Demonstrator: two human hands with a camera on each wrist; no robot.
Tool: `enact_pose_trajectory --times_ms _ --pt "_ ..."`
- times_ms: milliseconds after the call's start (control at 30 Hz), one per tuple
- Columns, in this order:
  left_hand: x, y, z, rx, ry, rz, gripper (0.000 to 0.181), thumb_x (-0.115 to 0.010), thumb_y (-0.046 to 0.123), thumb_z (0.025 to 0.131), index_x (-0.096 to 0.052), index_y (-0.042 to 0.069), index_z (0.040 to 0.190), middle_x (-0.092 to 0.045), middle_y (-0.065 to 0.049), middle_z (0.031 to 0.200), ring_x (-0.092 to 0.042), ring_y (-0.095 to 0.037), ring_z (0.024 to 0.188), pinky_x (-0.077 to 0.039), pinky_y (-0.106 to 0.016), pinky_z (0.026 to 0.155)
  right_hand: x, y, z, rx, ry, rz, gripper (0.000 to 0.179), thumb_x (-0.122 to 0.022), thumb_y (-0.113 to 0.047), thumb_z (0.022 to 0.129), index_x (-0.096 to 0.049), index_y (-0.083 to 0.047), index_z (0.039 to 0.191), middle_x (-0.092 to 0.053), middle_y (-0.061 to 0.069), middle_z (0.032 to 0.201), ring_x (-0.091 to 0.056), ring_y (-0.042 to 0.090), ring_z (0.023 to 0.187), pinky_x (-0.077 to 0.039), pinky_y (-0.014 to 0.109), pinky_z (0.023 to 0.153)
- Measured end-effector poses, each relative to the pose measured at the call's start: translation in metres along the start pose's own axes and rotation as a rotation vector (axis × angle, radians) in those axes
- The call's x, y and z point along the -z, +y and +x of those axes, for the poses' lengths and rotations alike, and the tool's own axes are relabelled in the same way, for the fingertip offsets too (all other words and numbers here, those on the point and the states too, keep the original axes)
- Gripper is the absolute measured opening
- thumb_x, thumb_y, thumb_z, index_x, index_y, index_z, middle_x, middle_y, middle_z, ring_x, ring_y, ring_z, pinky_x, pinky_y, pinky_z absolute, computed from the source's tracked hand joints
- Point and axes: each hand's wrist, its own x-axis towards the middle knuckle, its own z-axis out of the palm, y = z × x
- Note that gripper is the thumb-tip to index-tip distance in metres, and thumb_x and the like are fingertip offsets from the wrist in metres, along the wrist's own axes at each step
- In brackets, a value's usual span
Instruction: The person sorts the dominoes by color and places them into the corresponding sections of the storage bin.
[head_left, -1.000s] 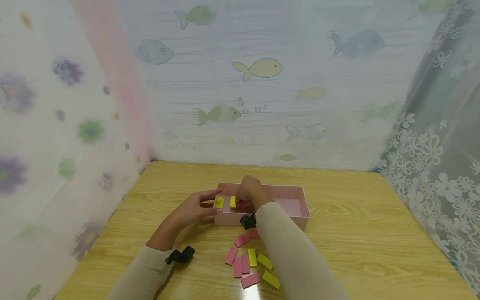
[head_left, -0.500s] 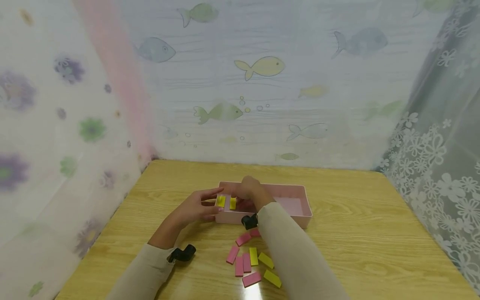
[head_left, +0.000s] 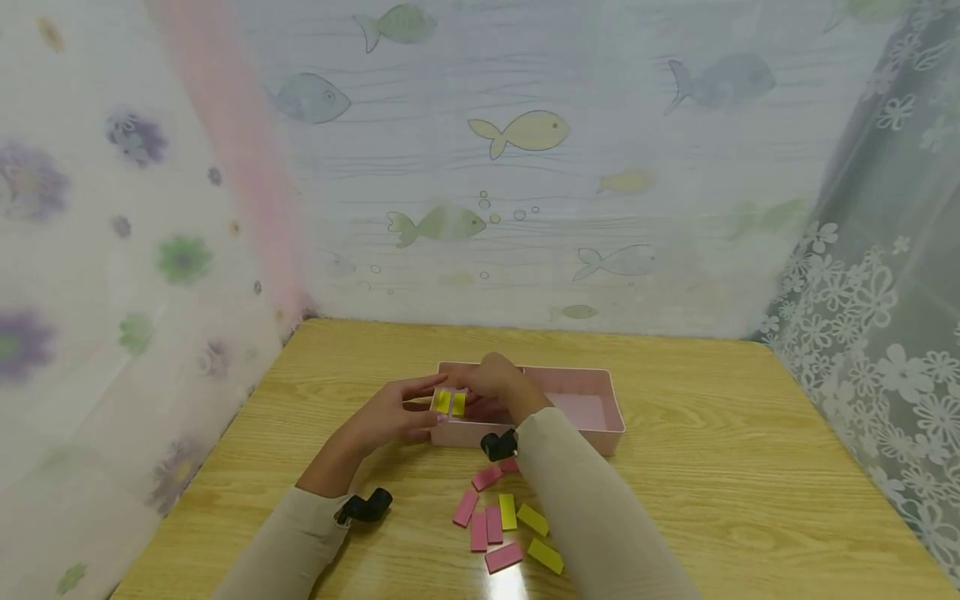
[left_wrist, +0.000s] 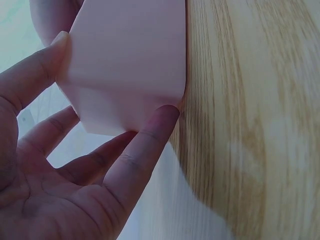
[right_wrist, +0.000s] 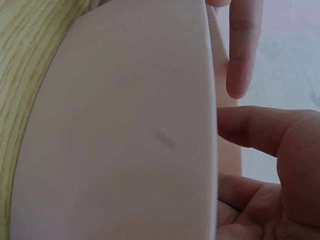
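Two yellow blocks [head_left: 458, 405] are seen just apart in the left end of the pink box [head_left: 459, 434] on the bench [head_left: 690, 400]. That end is held by the left hand [head_left: 388, 414], fingers spread wide. The right hand [head_left: 502, 382] is dipped inside; its grip cannot be told.

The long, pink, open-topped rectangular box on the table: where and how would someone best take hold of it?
Probably by its short end walls, one hand coming in from each side. The pink box is long and narrow and stands upright on the wood-grained table, so that should keep it level. The left hand touches the left end.
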Motion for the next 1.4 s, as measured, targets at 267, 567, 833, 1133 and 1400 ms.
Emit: enact_pose_trajectory --times_ms 267,567,833,1133,1400 --pt "0.000 0.001 -0.001 -0.006 -0.003 0.003 0.075 -0.080 0.025 0.093 -0.044 0.021 0.159 -0.037 -0.018 0.164 -0.042 -0.046 0.147 -0.061 -0.047 0.092 -0.004 -0.004 0.001 -0.013 -0.017 -0.018 0.047 -0.080 -0.040 0.086 -0.071 -0.002 0.112 -0.073 0.018 0.108 -0.076 0.030 0.088 -0.064 0.037 0.077" --pt "0.000 0.000 0.000 -0.005 -0.004 0.004 0.074 -0.080 0.025 0.093 -0.045 0.023 0.158 -0.038 -0.016 0.164 -0.041 -0.045 0.147 -0.062 -0.046 0.092 -0.003 -0.004 0.001 -0.010 -0.027 -0.031 0.046 -0.078 -0.040 0.089 -0.070 -0.002 0.114 -0.072 0.018 0.110 -0.075 0.030 0.091 -0.064 0.040 0.081" --pt "0.000 0.000 0.000 0.002 -0.003 0.001 0.075 -0.080 0.025 0.093 -0.045 0.022 0.158 -0.039 -0.017 0.164 -0.043 -0.045 0.146 -0.062 -0.046 0.092 -0.003 -0.005 -0.003 0.028 -0.013 -0.101 0.045 -0.077 -0.043 0.089 -0.071 -0.004 0.110 -0.070 0.015 0.109 -0.072 0.030 0.087 -0.063 0.039 0.079" --pt "0.001 0.002 -0.001 -0.001 0.010 0.015 0.074 -0.082 0.028 0.091 -0.048 0.027 0.156 -0.041 -0.008 0.164 -0.046 -0.041 0.146 -0.061 -0.044 0.094 0.005 -0.008 -0.016 0.177 -0.047 -0.104 0.055 -0.069 -0.051 0.097 -0.076 0.000 0.118 -0.072 0.015 0.115 -0.076 0.029 0.087 -0.065 0.039 0.077" --pt "0.000 0.001 -0.001 0.001 -0.009 -0.026 0.073 -0.080 0.024 0.093 -0.046 0.026 0.157 -0.040 -0.013 0.163 -0.044 -0.041 0.146 -0.062 -0.044 0.092 0.017 -0.003 -0.035 0.247 -0.014 -0.081 0.046 -0.074 -0.043 0.095 -0.075 -0.008 0.124 -0.072 0.011 0.124 -0.077 0.029 0.094 -0.065 0.038 0.079"
